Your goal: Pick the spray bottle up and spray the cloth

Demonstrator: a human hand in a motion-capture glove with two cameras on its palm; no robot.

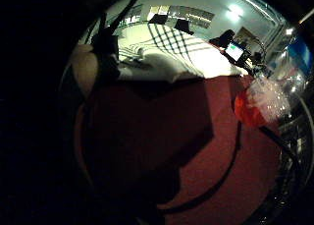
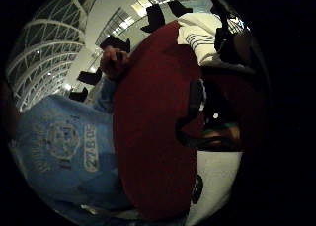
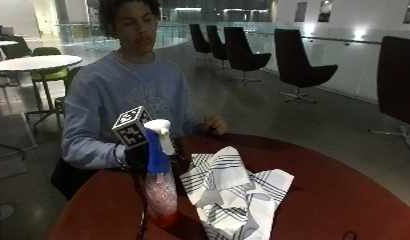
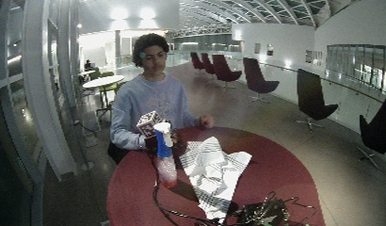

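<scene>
A clear spray bottle [image 3: 162, 190] with a blue neck, a white trigger head and a little red liquid at its base stands upright on the round red table [image 3: 338, 190]. My gloved right hand [image 3: 133, 156] rests on the table just behind the bottle, near the person's edge, apart from it and holding nothing. Right of the bottle a crumpled white cloth [image 3: 235, 195] with dark stripes lies on the table. The little finger side palm view shows the bottle [image 1: 260, 104] and the cloth [image 1: 181, 53] some way off across the red surface.
The person's bare left hand [image 3: 215, 125] rests at the table's far edge. A tangle of cables [image 4: 255, 214] lies at the table's near edge, and a black cable [image 4: 156, 197] runs past the bottle. Dark chairs [image 3: 298, 65] stand behind on the floor.
</scene>
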